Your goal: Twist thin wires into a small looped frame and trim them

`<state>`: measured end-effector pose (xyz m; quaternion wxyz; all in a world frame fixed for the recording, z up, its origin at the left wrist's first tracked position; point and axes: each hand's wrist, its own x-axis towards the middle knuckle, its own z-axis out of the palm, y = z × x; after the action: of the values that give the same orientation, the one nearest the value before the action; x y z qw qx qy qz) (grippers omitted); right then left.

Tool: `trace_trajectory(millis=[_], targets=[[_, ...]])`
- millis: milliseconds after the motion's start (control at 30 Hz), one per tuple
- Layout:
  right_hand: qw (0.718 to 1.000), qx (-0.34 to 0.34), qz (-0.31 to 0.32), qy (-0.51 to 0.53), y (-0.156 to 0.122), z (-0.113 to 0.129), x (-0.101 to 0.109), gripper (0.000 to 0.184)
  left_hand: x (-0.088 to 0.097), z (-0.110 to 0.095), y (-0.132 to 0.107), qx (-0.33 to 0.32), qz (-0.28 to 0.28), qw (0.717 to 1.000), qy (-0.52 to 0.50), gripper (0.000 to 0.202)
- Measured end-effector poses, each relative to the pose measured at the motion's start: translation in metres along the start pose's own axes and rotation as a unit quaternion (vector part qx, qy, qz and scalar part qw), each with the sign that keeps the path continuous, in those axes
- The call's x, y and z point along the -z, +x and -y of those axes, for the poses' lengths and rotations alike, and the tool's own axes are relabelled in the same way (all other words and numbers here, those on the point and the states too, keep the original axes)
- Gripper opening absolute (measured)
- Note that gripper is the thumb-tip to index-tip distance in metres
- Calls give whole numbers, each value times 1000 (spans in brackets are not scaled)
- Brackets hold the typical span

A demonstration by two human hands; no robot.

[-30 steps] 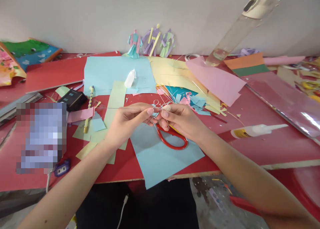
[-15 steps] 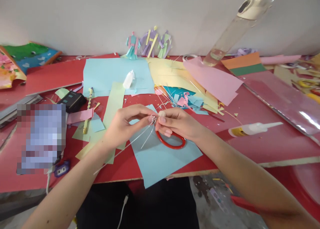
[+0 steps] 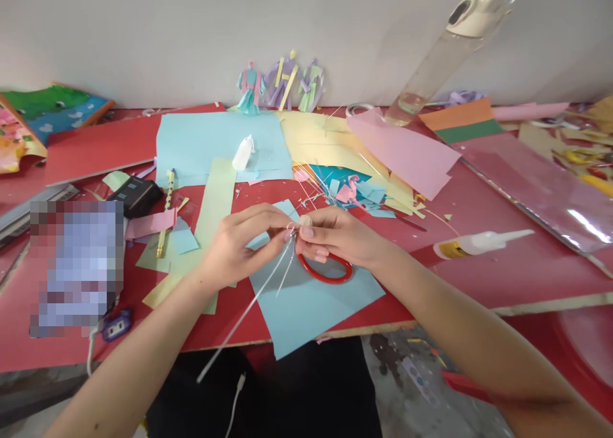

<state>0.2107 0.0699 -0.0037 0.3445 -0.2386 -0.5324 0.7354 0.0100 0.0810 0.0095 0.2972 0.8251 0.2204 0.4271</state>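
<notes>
My left hand (image 3: 242,240) and my right hand (image 3: 335,235) meet above a light blue sheet (image 3: 306,301), fingertips pinched together on a thin silvery wire (image 3: 249,310). Two ends of the wire hang down and toward me from the pinch; the longer one reaches past the table's front edge. A small loop of the wire shows at the fingertips. Red-handled scissors (image 3: 325,273) lie on the blue sheet under my right hand, mostly hidden by it.
The red table (image 3: 502,278) is strewn with coloured paper sheets and scraps. A small white glue bottle (image 3: 242,152) lies behind, a larger glue tube (image 3: 479,243) at right. Paper figures (image 3: 282,85) lean on the wall. A clear bottle (image 3: 445,48) stands back right; a black device (image 3: 136,194) lies left.
The wire, held level and pointing left a second ago, has swung down and now hangs toward me. Both hands stay pinched together in nearly the same place.
</notes>
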Motion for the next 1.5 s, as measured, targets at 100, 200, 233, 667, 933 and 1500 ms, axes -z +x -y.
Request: trace_trajectory(millis=[100,200,233,667,933,1500], targets=[[999,10,-28,-23,1,0,0,24,-2,2,-1,-4,-24,999,29,9],[993,20,-75,-84,0,0,-1,21,-4,2,-1,11,-54,998,43,7],[989,16,-95,-108,0,1,-1,18,-4,2,-1,22,-65,997,47,7],[814,239,-248,-467,0,-2,-18,19,-8,5,-4,62,-127,970,200,9],[808,191,-257,-495,3,-6,-32,17,-13,9,-8,-10,-76,958,275,7],[836,142,-288,-445,1,-6,-29,25,-12,6,-6,18,-47,971,232,11]])
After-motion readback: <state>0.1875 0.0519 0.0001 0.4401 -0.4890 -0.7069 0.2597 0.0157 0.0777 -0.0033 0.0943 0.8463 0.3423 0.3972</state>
